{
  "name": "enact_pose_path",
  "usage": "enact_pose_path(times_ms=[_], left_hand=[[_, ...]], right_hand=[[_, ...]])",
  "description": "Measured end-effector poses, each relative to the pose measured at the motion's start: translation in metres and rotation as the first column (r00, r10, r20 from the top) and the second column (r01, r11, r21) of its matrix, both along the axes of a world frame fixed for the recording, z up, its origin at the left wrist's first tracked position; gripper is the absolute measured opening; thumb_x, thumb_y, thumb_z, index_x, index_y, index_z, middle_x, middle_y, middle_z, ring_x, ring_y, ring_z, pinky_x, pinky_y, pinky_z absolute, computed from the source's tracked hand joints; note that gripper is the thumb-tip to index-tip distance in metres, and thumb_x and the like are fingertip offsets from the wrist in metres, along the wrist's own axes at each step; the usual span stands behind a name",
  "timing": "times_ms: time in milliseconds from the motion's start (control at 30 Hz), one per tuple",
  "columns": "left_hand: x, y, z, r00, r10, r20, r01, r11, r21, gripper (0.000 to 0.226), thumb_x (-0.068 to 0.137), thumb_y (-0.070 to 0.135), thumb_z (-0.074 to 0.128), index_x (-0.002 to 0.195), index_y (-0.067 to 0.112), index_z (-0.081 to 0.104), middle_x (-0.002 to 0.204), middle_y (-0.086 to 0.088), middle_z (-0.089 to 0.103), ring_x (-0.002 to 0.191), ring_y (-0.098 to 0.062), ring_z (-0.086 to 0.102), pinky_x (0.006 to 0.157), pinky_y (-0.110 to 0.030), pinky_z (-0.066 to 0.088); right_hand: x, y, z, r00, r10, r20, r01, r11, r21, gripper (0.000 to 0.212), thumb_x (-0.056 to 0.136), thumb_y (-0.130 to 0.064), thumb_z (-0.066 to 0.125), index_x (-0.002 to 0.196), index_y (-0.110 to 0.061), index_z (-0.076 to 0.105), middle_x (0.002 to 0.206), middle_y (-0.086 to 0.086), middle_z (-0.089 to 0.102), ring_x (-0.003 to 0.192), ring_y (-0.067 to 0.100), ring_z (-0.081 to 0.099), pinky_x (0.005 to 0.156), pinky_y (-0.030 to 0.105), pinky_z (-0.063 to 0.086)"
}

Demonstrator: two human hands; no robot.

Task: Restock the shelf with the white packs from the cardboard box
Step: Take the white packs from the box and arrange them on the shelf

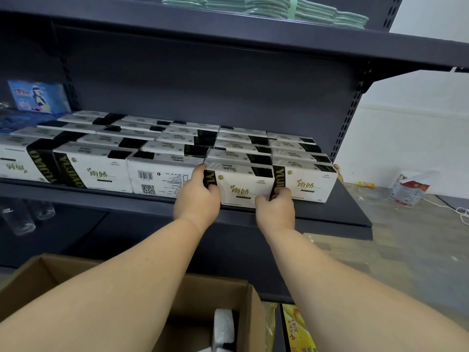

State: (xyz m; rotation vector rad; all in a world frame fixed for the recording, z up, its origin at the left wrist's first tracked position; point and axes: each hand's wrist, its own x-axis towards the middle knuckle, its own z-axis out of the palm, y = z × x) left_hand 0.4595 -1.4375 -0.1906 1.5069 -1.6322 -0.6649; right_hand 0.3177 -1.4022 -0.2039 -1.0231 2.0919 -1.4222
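Note:
Several white packs with black bands stand in rows on the dark shelf [355, 212]. At the front edge, one white pack [242, 185] sits between its neighbours. My left hand [199, 196] grips its left end, fingers curled over the black band. The lower right corner of the same pack is held by my right hand [276, 205]. Below my forearms the cardboard box [251, 308] stands open, and one more white pack [223, 329] shows inside it.
A blue illustrated package [38, 96] and blue goods lie at the shelf's left end. Green folded stacks [266, 6] fill the shelf above. Clear glasses [22, 219] stand lower left. A crumpled can [408, 191] and a white cable lie on the floor at right. Yellow packets [298, 329] sit beside the box.

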Motion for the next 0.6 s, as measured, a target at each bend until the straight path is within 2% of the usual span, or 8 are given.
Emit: enact_pose_path(times_ms=[133,267,400,500,600], left_hand=[[0.008,0.002,-0.002,0.997,-0.071,-0.042,0.071,0.997,0.003,0.056,0.096,0.029,0.043,0.148,0.039,0.025,0.101,-0.004,0.062,0.094,-0.026,0.059,0.082,-0.043,0.052],[0.02,0.003,-0.002,0.987,-0.154,-0.038,0.154,0.988,0.009,0.056,0.098,0.031,0.043,0.15,0.039,0.024,0.107,0.002,0.06,0.1,-0.023,0.056,0.084,-0.034,0.046],[0.032,0.006,-0.003,0.968,-0.245,-0.055,0.245,0.969,0.005,0.057,0.099,0.031,0.044,0.152,0.037,0.023,0.113,0.01,0.048,0.108,-0.015,0.049,0.087,-0.028,0.039],[0.041,0.006,-0.007,0.958,-0.284,-0.048,0.285,0.958,0.02,0.057,0.099,0.032,0.045,0.152,0.032,0.025,0.129,0.003,0.052,0.118,-0.019,0.05,0.091,-0.027,0.038],[0.046,0.006,-0.011,0.951,-0.306,-0.041,0.308,0.949,0.058,0.053,0.099,0.037,0.044,0.15,0.028,0.031,0.133,-0.003,0.054,0.119,-0.023,0.051,0.096,-0.033,0.043]], right_hand=[[0.012,0.003,-0.003,0.999,-0.036,0.017,0.036,0.999,-0.014,0.047,0.094,-0.024,0.054,0.137,-0.01,0.042,0.128,0.011,0.055,0.109,0.03,0.057,0.086,0.037,0.049],[0.029,0.006,0.0,0.997,-0.071,0.036,0.072,0.997,-0.031,0.051,0.093,-0.027,0.054,0.14,-0.012,0.042,0.132,0.011,0.054,0.112,0.03,0.056,0.089,0.038,0.049],[0.044,0.01,0.001,0.996,-0.085,0.031,0.086,0.996,-0.035,0.059,0.095,-0.029,0.053,0.149,-0.015,0.033,0.145,0.009,0.045,0.125,0.03,0.05,0.091,0.032,0.039],[0.056,0.014,0.004,0.995,-0.085,0.044,0.088,0.995,-0.054,0.061,0.097,-0.032,0.053,0.151,-0.017,0.03,0.147,0.007,0.042,0.127,0.028,0.047,0.09,0.03,0.036],[0.067,0.019,0.005,0.995,-0.083,0.052,0.087,0.993,-0.076,0.061,0.098,-0.036,0.053,0.151,-0.018,0.03,0.148,0.006,0.042,0.129,0.027,0.046,0.093,0.031,0.035]])
